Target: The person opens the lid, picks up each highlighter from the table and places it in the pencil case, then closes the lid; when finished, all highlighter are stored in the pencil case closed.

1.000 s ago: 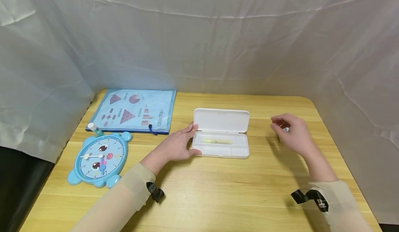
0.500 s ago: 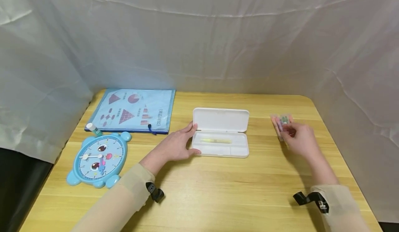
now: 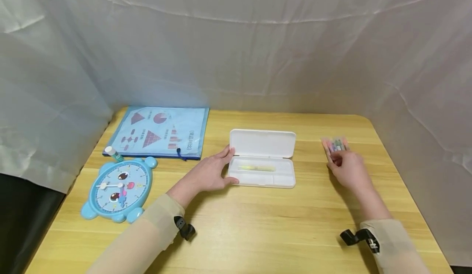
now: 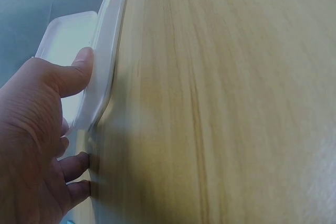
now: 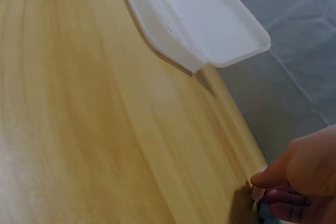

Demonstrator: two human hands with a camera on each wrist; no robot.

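- While gripping the left end of the open white case (image 3: 262, 143) with the left hand (image 3: 209, 171), pressing the thumb against its front side and curling fingers near the hinge.
- Pinching at a row of pastel pens (image 3: 337, 144) with the thumb and fingertips of the right hand (image 3: 350, 169), well to the right of the case; not quite making out the number of pens in the pinch, given the covering fingers.
- Seeing a yellow pen (image 3: 257, 168) lying lengthwise in the long rear compartment of the case.
- Noting a blue toy clock (image 3: 121, 177) lying face-up on the left of the wooden table (image 3: 265, 225), with a small white-capped bottle (image 3: 113, 153) near its rear edge.
- Noting a light-blue folder (image 3: 162, 132) lying flat behind the clock.
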